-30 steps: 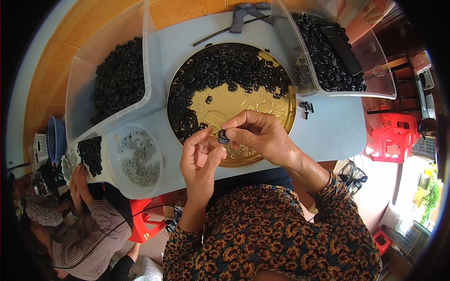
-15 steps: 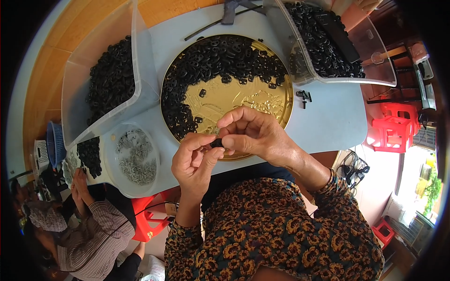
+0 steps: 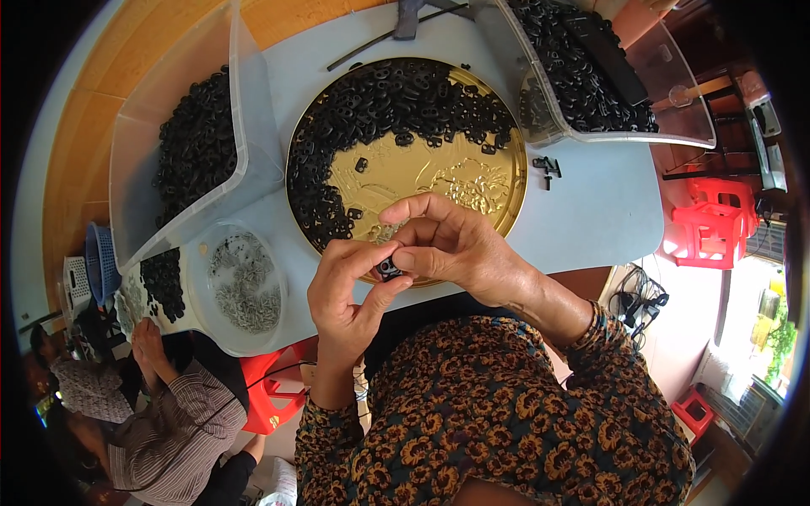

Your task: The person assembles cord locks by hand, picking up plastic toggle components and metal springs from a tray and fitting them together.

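Since the frame a second ago, the blue table (image 3: 582,211) and the gold tray (image 3: 396,173) have slid a little up and left in view, the left hand (image 3: 342,287) has brought its forefinger onto the black part (image 3: 388,268), and that part sits lower, nearer the body. Loose parts (image 3: 380,101) heap along the tray's far and left sides. Both hands meet at the tray's near rim, joined on the one piece: the right hand (image 3: 464,257) presses its thumb to the part's right side, with the finger behind mostly hidden, while the left forefinger lies over its upper edge and the left thumb below. A face with what look like two openings shows between the fingertips. To do this well, I would let one hand bear the part while the other steadies it, press lightly at the edges, keep that face in sight, and stay over the tray in case it slips.
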Tool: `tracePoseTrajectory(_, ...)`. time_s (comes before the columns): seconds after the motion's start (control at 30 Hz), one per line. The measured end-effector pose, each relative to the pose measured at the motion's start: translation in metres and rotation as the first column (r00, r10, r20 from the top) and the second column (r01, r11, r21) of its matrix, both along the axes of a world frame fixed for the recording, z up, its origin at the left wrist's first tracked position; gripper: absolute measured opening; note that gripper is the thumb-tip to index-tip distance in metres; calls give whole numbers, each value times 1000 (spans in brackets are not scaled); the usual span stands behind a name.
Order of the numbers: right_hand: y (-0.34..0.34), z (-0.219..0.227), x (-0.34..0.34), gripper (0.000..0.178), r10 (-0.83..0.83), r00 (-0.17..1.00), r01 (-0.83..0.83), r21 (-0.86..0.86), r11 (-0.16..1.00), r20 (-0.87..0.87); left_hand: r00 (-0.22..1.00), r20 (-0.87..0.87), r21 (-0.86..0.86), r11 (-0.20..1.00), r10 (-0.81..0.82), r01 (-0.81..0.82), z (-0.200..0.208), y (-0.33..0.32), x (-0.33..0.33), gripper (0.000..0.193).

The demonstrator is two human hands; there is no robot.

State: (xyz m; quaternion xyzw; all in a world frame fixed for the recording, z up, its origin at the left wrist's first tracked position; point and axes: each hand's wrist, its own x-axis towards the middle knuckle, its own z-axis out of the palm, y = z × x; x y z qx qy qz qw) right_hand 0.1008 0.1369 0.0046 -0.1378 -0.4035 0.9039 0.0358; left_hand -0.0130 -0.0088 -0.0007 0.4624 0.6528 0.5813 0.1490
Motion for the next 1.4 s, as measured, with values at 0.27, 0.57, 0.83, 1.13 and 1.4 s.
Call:
tracePoseTrajectory(0.27, -12, 2, 2, 44, -51, 998, 48, -79, 996, -38, 974, -224, 44, 999, 40, -31, 7, 0, -1, 35)
tracePoseTrajectory(0.57, -13, 4, 4, 49, -52, 996, 45, -86, 995, -73, 972, -230, 112, 994, 43, -18, 6, -1, -4, 36)
tracePoseTrajectory(0.83, -12, 3, 9, 47, -71, 993, 64, -67, 996, -92, 969, -246, 100, 995, 12, 13, 11, 0, -5, 40)
tracePoseTrajectory(1.13, -5, 17, 17, 41, -105, 992, 111, 97, 989, -64, 978, -210, 116, 993, -13, 38, 9, 8, 3, 40)
tracePoseTrajectory(1.4, 73, 86, 42, 21, -361, 789, 498, 862, -97, -497, 958, -288, 146, 988, 1, 42, 26, -18, 4, 36)
